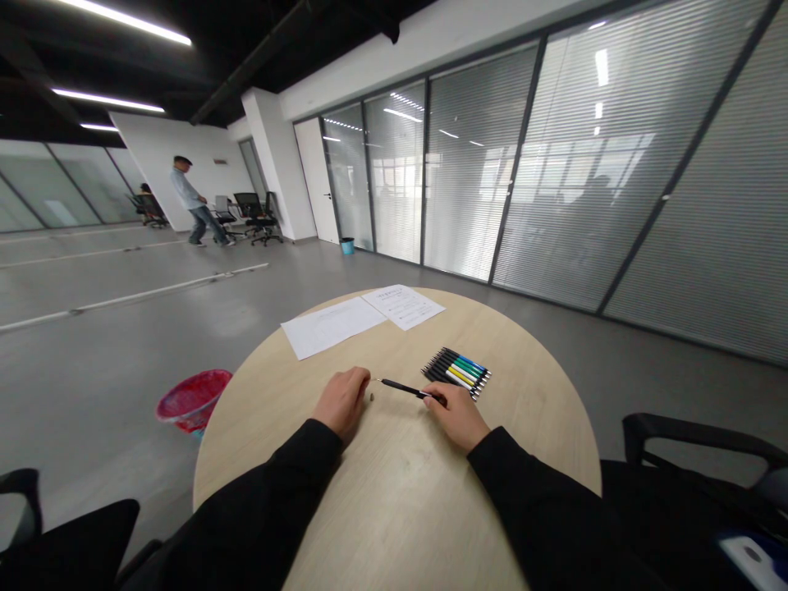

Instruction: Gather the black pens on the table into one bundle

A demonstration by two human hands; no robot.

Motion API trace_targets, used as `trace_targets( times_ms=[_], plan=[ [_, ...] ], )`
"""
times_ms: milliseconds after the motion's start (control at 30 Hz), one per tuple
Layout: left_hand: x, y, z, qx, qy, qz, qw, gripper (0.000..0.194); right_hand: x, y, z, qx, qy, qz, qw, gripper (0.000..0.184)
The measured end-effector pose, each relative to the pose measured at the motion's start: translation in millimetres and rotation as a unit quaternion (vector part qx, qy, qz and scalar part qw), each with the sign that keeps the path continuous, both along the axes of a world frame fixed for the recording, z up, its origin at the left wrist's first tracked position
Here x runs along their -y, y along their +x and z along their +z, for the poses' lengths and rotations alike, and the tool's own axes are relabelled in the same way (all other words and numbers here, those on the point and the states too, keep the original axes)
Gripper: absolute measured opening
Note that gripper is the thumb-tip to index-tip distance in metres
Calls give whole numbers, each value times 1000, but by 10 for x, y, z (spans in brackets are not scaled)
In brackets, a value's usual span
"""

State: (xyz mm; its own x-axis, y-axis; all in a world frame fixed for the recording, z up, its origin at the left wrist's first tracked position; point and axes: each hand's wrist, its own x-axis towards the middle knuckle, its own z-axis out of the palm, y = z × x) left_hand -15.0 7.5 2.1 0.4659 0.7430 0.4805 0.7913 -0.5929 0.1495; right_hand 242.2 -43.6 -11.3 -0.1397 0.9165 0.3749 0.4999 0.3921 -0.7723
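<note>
Both my hands rest on a round wooden table (400, 501). My right hand (455, 414) pinches the rear end of a black pen (403, 388) that lies nearly level, its thin tip pointing left. My left hand (341, 400) is curled closed at that tip, fingers pressed together near it. A tiny dark part (373, 398) lies on the table just right of my left hand. A row of several pens (456, 372), black, yellow, green and blue, lies just beyond my right hand.
Two white paper sheets (363, 316) lie at the table's far edge. A red basket (194, 400) stands on the floor to the left. Black chairs (695, 468) flank me. A person (194, 201) walks far off by office chairs. Glass walls run along the right.
</note>
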Motion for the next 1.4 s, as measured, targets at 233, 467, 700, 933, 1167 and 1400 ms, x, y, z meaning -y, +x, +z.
trace_targets(
  times_ms=[233, 467, 700, 933, 1167, 1400],
  plan=[
    [1, 4, 18, 6, -21, -10, 1000, 20, 5, -7, 14, 5, 0, 4, 1000, 17],
    [14, 20, 41, -19, -21, -32, 999, 25, -16, -1, -22, 21, -5, 4, 1000, 17],
    [15, 17, 41, -19, -22, -37, 999, 24, -12, -2, -32, 26, -4, 8, 1000, 18],
    [55, 35, 28, 36, -51, -58, 996, 19, -2, -13, -21, 23, -8, 13, 1000, 18],
    [63, 30, 12, 60, -68, -68, 994, 18, -3, -11, -38, 21, -11, 11, 1000, 19],
    [82, 43, -10, 95, -90, -68, 989, 17, 0, -19, -49, 17, -10, 8, 1000, 20]
  ],
)
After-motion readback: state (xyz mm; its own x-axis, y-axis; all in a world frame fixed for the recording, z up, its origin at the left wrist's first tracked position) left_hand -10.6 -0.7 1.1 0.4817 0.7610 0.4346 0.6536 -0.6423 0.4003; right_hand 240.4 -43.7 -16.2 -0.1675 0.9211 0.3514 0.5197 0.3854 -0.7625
